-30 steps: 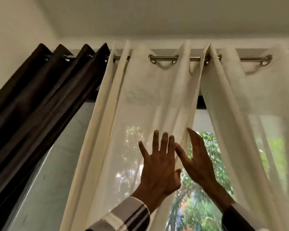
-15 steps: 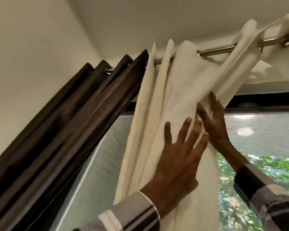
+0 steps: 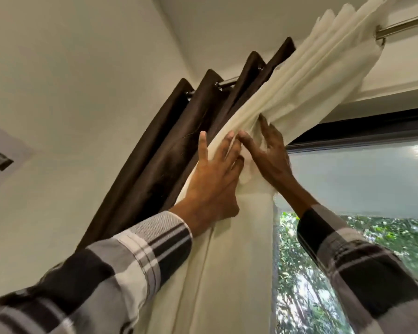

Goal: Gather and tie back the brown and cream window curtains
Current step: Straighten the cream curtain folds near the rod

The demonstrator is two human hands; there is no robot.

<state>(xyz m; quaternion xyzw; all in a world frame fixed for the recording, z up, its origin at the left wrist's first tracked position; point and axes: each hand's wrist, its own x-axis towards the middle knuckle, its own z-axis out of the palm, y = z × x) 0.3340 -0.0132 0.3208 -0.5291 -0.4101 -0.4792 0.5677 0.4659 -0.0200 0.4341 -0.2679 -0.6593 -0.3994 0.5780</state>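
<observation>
- We look up at a metal curtain rod (image 3: 407,24) running along the top of a window (image 3: 362,179).
- The cream curtain (image 3: 307,75) hangs from the rod, its folds bunched together, just beside the brown curtain (image 3: 169,145) that hangs further along toward the wall corner.
- Our left hand (image 3: 212,179) lies flat on the cream folds below the rod, fingers spread wide, gripping nothing.
- Our right hand (image 3: 268,153) touches the same bunch on the window side, fingertips pushed into the cloth; we cannot tell whether it pinches a fold.
- The two hands nearly meet at the fingertips.
- Beyond the cream curtain the rod and the window glass are bare, with green trees (image 3: 307,285) outside.
- Checked sleeves (image 3: 121,268) cover both forearms.
</observation>
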